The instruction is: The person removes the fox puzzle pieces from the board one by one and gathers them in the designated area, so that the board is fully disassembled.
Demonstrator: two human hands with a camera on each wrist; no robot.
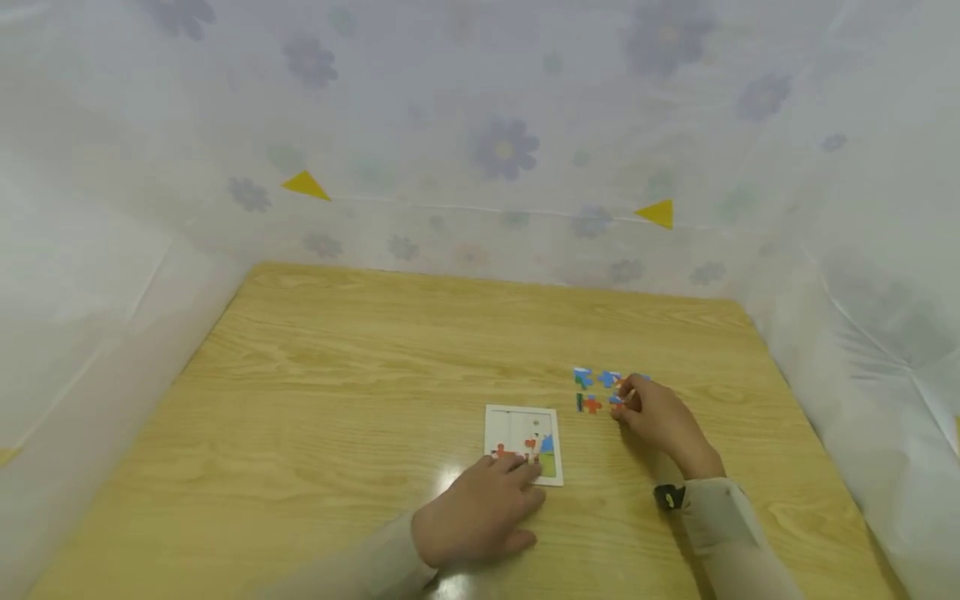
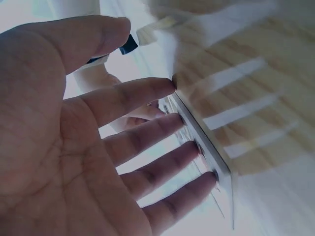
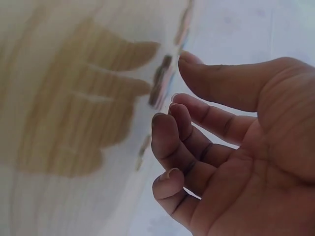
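Far left, pale plastic sheet (image 1: pixel 67 250) hangs beside the wood-grain table (image 1: pixel 360 350). Along the back, flower-print backdrop (image 1: pixel 450 167) with a left yellow triangle (image 1: pixel 306 185). Light left sleeve (image 1: pixel 386 558) comes in from the bottom.

Left hand (image 1: pixel 478 512): palm down, spread open, fingers nearly straight, nothing gripped; fingertips rest on the near part of the puzzle board (image 1: pixel 510 427), thumb off to the side. Left wrist view agrees: fingertips along the board edge, gaps between the fingers.

Board lies flat on the table, just right of centre, white frame. Fitted pieces show in its lower part: red (image 1: pixel 501 451) by the fingers, blue (image 1: pixel 547 444) at the right side, green below that. Upper part mostly white.

Right of the board, apart from it, loose puzzle pieces lie on the table in two rough rows: blue-green piece (image 1: pixel 582 377) back left, red piece (image 1: pixel 592 404) front left, more blue and red ones by the right hand (image 1: pixel 663 421).

That hand is half open, fingers bent, thumb and fingertips apart in the right wrist view; can't tell if it touches a piece. Black wristband (image 1: pixel 669 497) at the light right cuff (image 1: pixel 716 508). Right yellow triangle (image 1: pixel 657 213) on the backdrop behind.
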